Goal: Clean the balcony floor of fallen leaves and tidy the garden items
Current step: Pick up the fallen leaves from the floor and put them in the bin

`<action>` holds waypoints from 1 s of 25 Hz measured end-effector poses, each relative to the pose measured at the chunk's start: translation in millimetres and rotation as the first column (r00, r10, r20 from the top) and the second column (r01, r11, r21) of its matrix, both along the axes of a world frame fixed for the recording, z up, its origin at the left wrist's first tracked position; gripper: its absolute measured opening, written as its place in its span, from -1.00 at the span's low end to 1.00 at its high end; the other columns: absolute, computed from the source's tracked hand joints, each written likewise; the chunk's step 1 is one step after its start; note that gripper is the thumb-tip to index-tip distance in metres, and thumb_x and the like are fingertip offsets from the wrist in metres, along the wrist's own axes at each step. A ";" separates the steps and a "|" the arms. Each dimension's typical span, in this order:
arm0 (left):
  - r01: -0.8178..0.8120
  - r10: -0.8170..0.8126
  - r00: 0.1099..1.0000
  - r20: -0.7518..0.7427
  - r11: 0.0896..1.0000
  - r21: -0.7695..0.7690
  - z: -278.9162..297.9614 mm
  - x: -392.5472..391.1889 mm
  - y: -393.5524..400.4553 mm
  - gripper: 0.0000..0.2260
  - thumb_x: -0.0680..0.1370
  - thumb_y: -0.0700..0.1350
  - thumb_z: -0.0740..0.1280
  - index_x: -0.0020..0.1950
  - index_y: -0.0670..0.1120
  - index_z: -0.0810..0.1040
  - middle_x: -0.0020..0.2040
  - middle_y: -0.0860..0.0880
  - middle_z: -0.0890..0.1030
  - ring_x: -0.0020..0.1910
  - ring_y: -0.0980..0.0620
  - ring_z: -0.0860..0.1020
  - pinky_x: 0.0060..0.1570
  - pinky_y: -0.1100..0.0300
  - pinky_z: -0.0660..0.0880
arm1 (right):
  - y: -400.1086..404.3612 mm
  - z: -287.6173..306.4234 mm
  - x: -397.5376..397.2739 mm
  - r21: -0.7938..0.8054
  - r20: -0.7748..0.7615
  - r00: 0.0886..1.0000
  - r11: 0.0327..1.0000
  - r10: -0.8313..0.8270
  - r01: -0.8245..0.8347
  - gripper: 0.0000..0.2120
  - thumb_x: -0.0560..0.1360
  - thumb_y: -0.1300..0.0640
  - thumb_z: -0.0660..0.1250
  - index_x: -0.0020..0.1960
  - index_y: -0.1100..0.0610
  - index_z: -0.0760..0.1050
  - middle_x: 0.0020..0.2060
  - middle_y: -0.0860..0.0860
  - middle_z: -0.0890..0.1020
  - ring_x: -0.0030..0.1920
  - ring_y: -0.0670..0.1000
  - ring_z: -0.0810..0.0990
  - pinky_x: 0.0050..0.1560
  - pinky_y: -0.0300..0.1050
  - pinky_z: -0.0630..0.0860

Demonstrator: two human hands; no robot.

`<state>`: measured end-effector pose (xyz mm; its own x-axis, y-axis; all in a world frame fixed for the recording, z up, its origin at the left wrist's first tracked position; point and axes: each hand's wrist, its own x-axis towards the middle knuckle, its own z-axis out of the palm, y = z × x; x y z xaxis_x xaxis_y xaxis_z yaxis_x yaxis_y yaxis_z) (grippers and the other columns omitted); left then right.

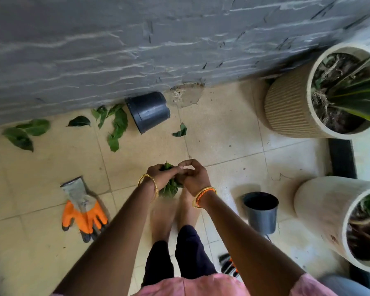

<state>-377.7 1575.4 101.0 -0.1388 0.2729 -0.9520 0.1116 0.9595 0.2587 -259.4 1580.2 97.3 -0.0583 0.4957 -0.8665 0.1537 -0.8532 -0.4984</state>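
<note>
My left hand [161, 175] grips a bunch of green leaves [169, 190] above my bare feet. My right hand [193, 176] is curled against the same bunch, its fingers pinching at the top of it. Loose green leaves [116, 129] lie on the beige floor tiles along the grey wall, more leaves [23, 133] at the far left and one leaf [181, 131] by itself. A black plastic pot [147, 112] lies tipped on its side by the wall. A grey plastic pot [262, 212] stands upright to my right.
A pair of grey and orange work gloves [82, 212] lies on the tiles at my left. A ribbed beige planter [291, 110] with a plant stands at the back right, a white planter [320, 210] at the near right. A striped item [228, 264] lies near my right leg.
</note>
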 end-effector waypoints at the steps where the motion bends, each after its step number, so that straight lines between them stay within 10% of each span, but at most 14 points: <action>1: -0.013 0.013 1.000 -0.001 1.000 -0.014 5.5 -3.0 -4.1 -0.71 0.42 0.10 0.45 -0.10 -0.11 0.56 -0.24 0.00 0.58 -0.28 0.12 0.49 -0.38 0.27 0.36 | -2.4 4.0 -2.2 -0.045 -0.055 0.998 0.998 -0.039 0.037 -0.71 0.39 0.53 0.30 -0.01 0.21 0.46 -0.29 0.14 0.62 -0.33 -0.03 0.63 -0.32 -0.24 0.57; 7: -0.282 0.284 0.947 -0.153 0.959 0.032 17.4 -21.1 -1.9 -0.80 0.51 -0.08 0.33 -0.21 -0.20 0.49 -0.25 -0.09 0.51 -0.28 -0.05 0.44 -0.22 0.17 0.36 | 15.4 -1.3 -22.1 -0.090 0.015 0.967 0.963 -0.254 0.254 -0.90 0.49 0.34 0.23 -0.11 0.23 0.52 -0.29 0.16 0.61 -0.31 0.09 0.62 -0.26 -0.11 0.60; 10: -0.413 0.407 0.897 -0.172 0.911 0.003 8.6 -39.3 0.8 -0.85 0.50 -0.10 0.34 -0.09 -0.18 0.47 -0.18 -0.09 0.50 -0.13 -0.10 0.47 -0.14 0.16 0.38 | 36.4 -43.7 -17.9 0.054 0.430 0.897 0.988 0.107 -0.144 -0.90 0.44 0.23 0.31 -0.16 0.10 0.59 -0.14 0.16 0.66 -0.15 0.13 0.64 0.01 -0.01 0.59; 14: -0.469 0.460 0.872 -0.165 0.883 -0.019 -25.8 -64.2 0.3 -0.84 0.48 -0.11 0.37 -0.13 -0.20 0.48 -0.09 -0.13 0.55 -0.04 -0.13 0.52 -0.03 0.10 0.48 | 67.2 -91.5 -18.3 0.032 0.513 0.683 0.784 0.520 -0.620 -0.62 0.46 0.24 0.37 0.27 0.07 0.50 0.34 0.11 0.38 0.26 0.08 0.45 0.26 -0.20 0.37; 18: -0.512 0.504 0.853 -0.137 0.858 -0.031 -59.3 -74.0 -2.2 -0.86 0.43 -0.13 0.40 -0.23 -0.15 0.49 -0.18 -0.14 0.57 0.02 -0.21 0.58 0.13 -0.08 0.53 | 74.2 -128.8 -23.3 0.053 0.568 0.572 0.667 0.592 -0.743 -0.56 0.51 0.26 0.32 0.36 0.05 0.42 0.50 0.02 0.08 0.44 0.14 0.15 0.44 -0.05 0.16; 25: -0.492 0.486 0.869 -0.092 0.869 -0.060 -77.2 -78.1 -12.0 -0.83 0.46 -0.12 0.41 -0.05 -0.18 0.53 -0.07 -0.17 0.59 0.03 -0.19 0.58 0.14 -0.05 0.53 | 69.6 -151.7 -29.6 0.127 0.782 0.438 0.574 0.445 -0.809 -0.74 0.54 0.33 0.22 0.20 0.29 0.53 0.16 0.19 0.55 0.15 0.15 0.53 0.18 -0.13 0.44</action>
<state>-455.9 1563.4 23.9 -0.3031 0.0772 -0.9498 -0.3617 0.9128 0.1896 -289.0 1649.7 -54.4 -0.0871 0.8545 -0.5120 0.9531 -0.0781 -0.2924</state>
